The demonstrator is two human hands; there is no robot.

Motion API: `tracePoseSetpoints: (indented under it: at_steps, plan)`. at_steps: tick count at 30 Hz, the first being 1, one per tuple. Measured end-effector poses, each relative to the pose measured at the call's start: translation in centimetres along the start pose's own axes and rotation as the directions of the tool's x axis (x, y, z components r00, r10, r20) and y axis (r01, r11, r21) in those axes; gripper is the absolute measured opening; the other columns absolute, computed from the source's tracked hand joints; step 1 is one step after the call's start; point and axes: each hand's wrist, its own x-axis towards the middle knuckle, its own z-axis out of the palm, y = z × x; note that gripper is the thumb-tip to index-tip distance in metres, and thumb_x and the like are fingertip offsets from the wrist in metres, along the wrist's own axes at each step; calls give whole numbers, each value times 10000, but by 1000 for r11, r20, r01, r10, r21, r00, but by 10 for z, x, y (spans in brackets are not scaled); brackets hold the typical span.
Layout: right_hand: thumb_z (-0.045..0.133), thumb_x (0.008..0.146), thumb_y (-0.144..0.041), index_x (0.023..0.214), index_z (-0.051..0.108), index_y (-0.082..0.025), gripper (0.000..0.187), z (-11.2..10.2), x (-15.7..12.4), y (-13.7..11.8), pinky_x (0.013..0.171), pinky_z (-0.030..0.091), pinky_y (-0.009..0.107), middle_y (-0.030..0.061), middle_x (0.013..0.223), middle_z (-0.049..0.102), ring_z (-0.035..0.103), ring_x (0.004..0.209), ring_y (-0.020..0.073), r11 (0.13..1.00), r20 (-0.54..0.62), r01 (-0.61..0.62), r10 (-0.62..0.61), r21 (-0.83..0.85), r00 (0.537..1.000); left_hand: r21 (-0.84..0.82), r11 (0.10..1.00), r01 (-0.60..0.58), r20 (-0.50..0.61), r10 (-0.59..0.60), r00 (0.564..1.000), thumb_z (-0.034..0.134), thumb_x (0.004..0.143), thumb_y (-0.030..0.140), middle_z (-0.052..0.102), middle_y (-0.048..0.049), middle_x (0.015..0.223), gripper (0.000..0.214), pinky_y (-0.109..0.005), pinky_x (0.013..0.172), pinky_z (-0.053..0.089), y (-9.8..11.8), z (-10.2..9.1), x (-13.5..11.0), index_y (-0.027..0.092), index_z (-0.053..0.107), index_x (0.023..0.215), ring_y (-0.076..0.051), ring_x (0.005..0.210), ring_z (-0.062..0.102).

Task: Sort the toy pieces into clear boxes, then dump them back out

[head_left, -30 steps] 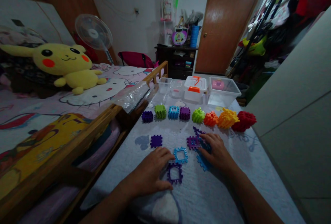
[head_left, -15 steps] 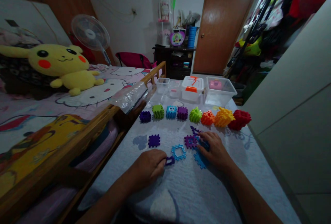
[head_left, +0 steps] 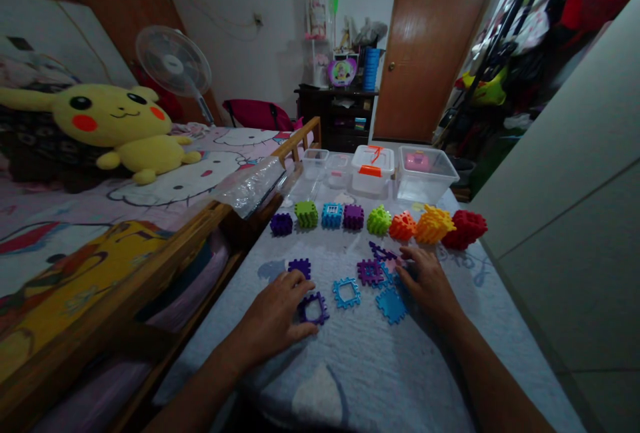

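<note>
My left hand point(head_left: 273, 313) has its thumb and fingers spread beside a dark purple frame tile point(head_left: 323, 317) with a rounded opening, which lies flat on the cloth. Just beyond the fingers is a solid dark purple square tile point(head_left: 300, 266), partly covered by them. A light blue frame tile point(head_left: 347, 293) rests between the hands. My right hand point(head_left: 427, 279) is open, fingers apart, at the right side of a loose group. That group has a purple tile point(head_left: 369, 272), a solid blue tile point(head_left: 391, 305), a thin purple piece point(head_left: 381, 251) and a pinkish piece point(head_left: 393, 264) by the fingertips.
Behind the tiles runs a row of toothed blocks, from a purple cube point(head_left: 281, 224) to a red block point(head_left: 465, 229). Clear plastic boxes point(head_left: 425, 183) stand at the far end. A wooden bed rail point(head_left: 200, 226) borders the left side.
My left hand has let go of the purple frame tile, now lying flat, and its fingers have spread. My right hand has drawn right, uncovering the blue tiles and the pinkish piece.
</note>
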Motion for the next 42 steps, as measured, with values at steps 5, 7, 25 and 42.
tracePoseSetpoints:
  at_steps: [5, 7, 25, 42]
  plan:
    - [517, 869, -332, 1133, 633, -160, 335, 3, 0, -1, 900, 471, 459, 122, 1011, 695, 604, 982, 283, 1000, 12, 3, -3, -2, 1000, -99, 995, -14, 35, 18, 999, 715, 718, 293, 569, -73, 1176, 518, -391, 991, 415, -1, 9, 2, 213, 567, 1207, -260, 1098, 525]
    - [523, 863, -327, 1140, 631, -159, 342, 3, 0, 0, 903, 472, 462, 125, 1018, 694, 603, 989, 285, 1000, 15, 2, -2, 1, 1000, -125, 992, 12, 25, -9, 1000, 684, 712, 256, 570, -72, 1133, 477, -387, 995, 409, 0, 14, 4, 204, 571, 1172, -253, 1084, 526]
    - [537, 865, -348, 1159, 623, -160, 360, 6, -1, 4, 873, 506, 443, 122, 1038, 702, 639, 949, 262, 998, 21, -28, 27, 50, 999, -61, 998, -13, -41, 11, 999, 606, 627, 114, 501, -66, 1130, 488, -389, 1001, 374, -42, -17, 54, 213, 523, 1097, -259, 1114, 448]
    - [525, 875, -360, 1171, 614, -142, 379, 6, -2, 4, 895, 504, 462, 136, 1063, 685, 625, 989, 273, 999, 44, -34, 33, 41, 999, 99, 995, 3, -18, -2, 1000, 687, 701, 312, 606, -111, 1115, 437, -378, 982, 404, -47, -21, 58, 157, 641, 1107, -284, 1088, 526]
